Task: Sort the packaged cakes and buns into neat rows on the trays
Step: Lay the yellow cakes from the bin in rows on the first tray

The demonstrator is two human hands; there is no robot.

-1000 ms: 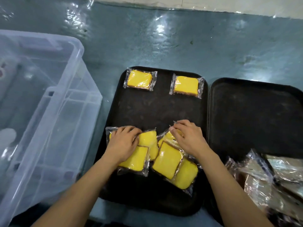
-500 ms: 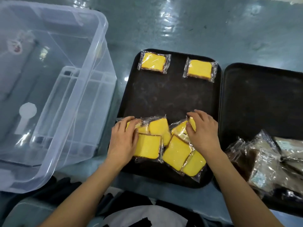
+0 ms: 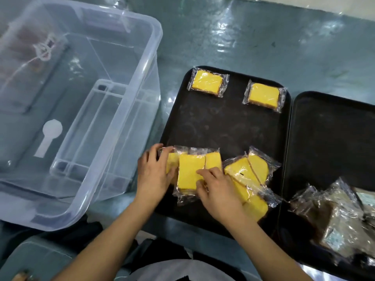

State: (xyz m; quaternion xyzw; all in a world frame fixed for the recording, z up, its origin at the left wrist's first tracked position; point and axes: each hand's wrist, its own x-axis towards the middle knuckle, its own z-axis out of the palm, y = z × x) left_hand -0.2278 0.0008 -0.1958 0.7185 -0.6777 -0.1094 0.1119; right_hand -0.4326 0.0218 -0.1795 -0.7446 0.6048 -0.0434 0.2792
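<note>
Two wrapped yellow cakes, one (image 3: 207, 82) and another (image 3: 263, 96), lie in a row at the far end of the left black tray (image 3: 221, 128). A pile of several wrapped yellow cakes sits at its near end. My left hand (image 3: 155, 175) grips the left edge of a cake packet (image 3: 171, 162) at the pile's left side. My right hand (image 3: 218, 191) pinches the wrapper of the top cake (image 3: 189, 172) in the pile's middle. More yellow cakes (image 3: 249, 171) lie overlapping to the right of my right hand.
A second black tray (image 3: 332, 142) adjoins on the right, with a heap of clear-wrapped brown buns (image 3: 336, 218) at its near end. A large clear plastic bin (image 3: 77, 110) stands to the left on the grey-green floor.
My right hand moved left from the right-hand cakes onto the middle cake. My left hand shifted to the pile's left edge. The view tilted, so trays and bin sit lower and further right.
</note>
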